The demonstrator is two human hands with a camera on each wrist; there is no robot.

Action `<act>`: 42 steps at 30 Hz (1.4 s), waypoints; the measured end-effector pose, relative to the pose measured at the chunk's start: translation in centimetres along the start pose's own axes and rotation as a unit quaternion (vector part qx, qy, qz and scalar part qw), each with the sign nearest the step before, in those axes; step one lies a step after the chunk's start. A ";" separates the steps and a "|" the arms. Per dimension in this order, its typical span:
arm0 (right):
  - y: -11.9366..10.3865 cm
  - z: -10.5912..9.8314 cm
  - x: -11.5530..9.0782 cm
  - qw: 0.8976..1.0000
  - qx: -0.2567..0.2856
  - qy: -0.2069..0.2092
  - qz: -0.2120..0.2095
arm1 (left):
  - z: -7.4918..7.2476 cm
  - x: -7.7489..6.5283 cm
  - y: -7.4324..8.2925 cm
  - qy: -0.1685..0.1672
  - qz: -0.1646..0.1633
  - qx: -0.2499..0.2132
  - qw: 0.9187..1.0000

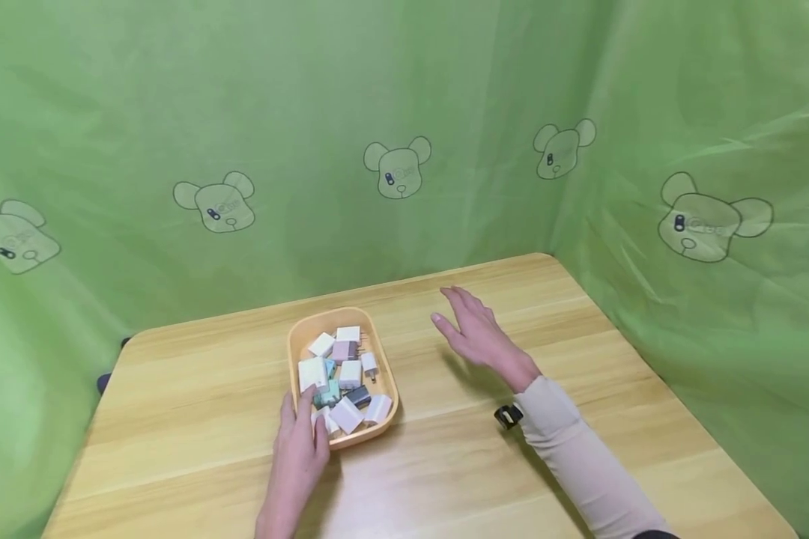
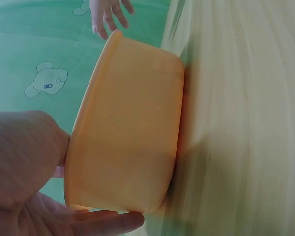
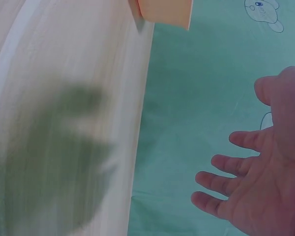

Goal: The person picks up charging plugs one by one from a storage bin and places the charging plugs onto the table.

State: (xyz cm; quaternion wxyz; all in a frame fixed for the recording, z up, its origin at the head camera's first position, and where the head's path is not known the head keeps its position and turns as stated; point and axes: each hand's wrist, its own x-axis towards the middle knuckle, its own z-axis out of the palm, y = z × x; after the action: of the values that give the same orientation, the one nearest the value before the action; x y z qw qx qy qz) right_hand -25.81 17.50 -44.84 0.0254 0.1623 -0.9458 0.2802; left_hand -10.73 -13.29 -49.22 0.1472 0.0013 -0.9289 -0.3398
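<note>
An orange plastic basket [image 1: 323, 323] stands on the table, holding several charger plugs. Most are white, such as the white charger [image 1: 312, 373] at its left side; a teal charger [image 1: 326, 394] and a dark grey charger [image 1: 358, 397] lie among them. My left hand [image 1: 297, 453] holds the basket at its near left corner, thumb at the rim and fingers along the outer wall [image 2: 128, 118]. To the right of the basket, my right hand [image 1: 475, 333] hovers over the table with fingers spread. Nothing is in its palm [image 3: 268, 196].
The wooden table [image 1: 195, 397] has rounded back corners. Green curtains [image 1: 297, 90] printed with bear heads surround it at the back and sides. A small black device [image 1: 508, 416] sits at the right cuff. The right hand casts a shadow on the tabletop.
</note>
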 end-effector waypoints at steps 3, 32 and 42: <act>0.3 0.3 0.4 1.000 -0.001 -0.004 0.003 | 0.4 0.1 0.3 -0.001 0.008 -0.003 1.000; 0.5 2.6 4.1 0.994 0.072 -0.075 0.021 | 4.0 1.5 3.5 -0.021 0.056 -0.005 0.998; 1.3 3.2 4.9 0.983 0.151 -0.093 0.051 | 5.3 2.0 4.8 -0.019 0.080 -0.017 0.996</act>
State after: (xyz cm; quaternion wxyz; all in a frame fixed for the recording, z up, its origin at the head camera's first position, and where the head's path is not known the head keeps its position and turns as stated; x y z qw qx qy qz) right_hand -30.73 15.38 -47.53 -0.1018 0.1413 -0.8979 0.4043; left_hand -13.60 -6.48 -49.45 0.1562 -0.0825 -0.9227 -0.3427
